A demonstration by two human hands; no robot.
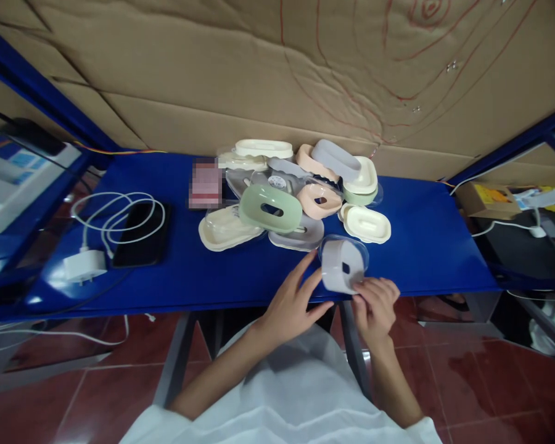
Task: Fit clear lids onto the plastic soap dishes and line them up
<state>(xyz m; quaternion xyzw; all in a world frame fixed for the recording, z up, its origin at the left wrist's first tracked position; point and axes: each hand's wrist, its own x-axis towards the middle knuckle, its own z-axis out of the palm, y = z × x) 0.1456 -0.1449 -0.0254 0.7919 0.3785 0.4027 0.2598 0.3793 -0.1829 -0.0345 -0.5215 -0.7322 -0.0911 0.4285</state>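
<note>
A pale grey plastic soap dish (337, 277) with a dark slot tilts at the table's front edge, a clear plastic cover (361, 250) around its far side. My right hand (374, 305) pinches its near right rim between thumb and fingers. On the other side my left hand (298, 302) is open, fingers spread, the fingertips close to the dish's left wall; whether they touch it I cannot tell. Just beyond lie a green dish part (254, 213), a peach one (312, 206), a grey tray (289, 240) and a cream tray (365, 223).
More cream, grey and peach dish parts (263, 148) are heaped against the cardboard wall (189, 74). Left of them are a blurred pink item (206, 185), a black phone (141, 237) and a white charger (86, 265) with a coiled cable. Blue frame posts (41, 74) flank the table (425, 246).
</note>
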